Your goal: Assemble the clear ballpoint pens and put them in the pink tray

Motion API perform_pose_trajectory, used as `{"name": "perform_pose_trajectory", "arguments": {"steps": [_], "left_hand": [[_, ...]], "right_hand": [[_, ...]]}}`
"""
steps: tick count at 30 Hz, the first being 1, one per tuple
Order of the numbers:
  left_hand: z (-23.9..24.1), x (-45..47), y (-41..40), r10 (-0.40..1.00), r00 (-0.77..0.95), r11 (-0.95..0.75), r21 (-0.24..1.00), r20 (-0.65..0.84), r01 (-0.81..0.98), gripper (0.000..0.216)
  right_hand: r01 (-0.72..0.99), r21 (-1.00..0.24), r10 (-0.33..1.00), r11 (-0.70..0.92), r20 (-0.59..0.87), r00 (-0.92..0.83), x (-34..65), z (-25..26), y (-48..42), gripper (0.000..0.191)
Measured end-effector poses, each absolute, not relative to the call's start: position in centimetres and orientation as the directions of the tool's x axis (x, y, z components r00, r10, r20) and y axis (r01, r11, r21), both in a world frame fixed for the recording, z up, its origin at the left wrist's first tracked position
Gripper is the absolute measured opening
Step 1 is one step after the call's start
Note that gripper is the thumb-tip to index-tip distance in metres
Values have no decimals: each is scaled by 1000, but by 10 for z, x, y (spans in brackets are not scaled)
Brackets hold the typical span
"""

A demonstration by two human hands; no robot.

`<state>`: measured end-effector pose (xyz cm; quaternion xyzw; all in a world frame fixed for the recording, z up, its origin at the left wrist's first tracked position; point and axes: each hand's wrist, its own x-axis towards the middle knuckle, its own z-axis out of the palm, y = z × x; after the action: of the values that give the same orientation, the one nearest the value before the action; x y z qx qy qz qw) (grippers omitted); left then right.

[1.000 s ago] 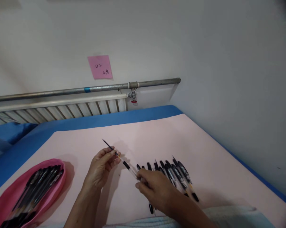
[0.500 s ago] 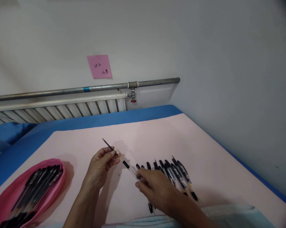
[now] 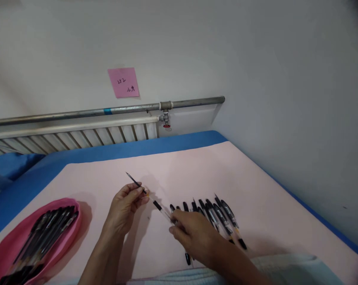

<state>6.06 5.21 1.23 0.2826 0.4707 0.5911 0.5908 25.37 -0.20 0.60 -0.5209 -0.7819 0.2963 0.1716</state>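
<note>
My left hand (image 3: 124,209) pinches a thin black pen refill (image 3: 135,183) that points up and to the left. My right hand (image 3: 193,235) grips the clear pen barrel (image 3: 161,209) on the refill's lower end. The refill runs into the barrel between the two hands. Right behind my right hand lies a row of several black pens (image 3: 217,215) on the pink table surface (image 3: 181,174). One black pen cap (image 3: 188,259) pokes out under my right wrist.
A pink tray (image 3: 9,245) filled with several black pens sits at the lower left. A blue cloth (image 3: 131,150) borders the pink surface at the back and right. Behind it run a radiator (image 3: 78,136) and a metal pipe (image 3: 107,111), with a pink note (image 3: 123,82) on the wall.
Both hands hold the same grip; the refill and barrel have shifted only slightly to the left.
</note>
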Motion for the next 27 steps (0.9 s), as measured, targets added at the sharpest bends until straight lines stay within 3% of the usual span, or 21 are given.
{"name": "perform_pose_trajectory", "arguments": {"steps": [19, 23, 27], "left_hand": [[11, 63, 50, 968, -100, 174, 904, -230, -389, 21], [11, 68, 44, 979, 38, 202, 947, -198, -249, 15], [15, 73, 39, 977, 153, 162, 983, -148, -85, 23]], "right_hand": [[728, -629, 918, 272, -58, -393, 252, 8, -2, 13], [726, -643, 921, 242, -82, -380, 253, 12, 0, 10], [692, -678, 942, 249, 3, -336, 257, 14, 3, 11]]}}
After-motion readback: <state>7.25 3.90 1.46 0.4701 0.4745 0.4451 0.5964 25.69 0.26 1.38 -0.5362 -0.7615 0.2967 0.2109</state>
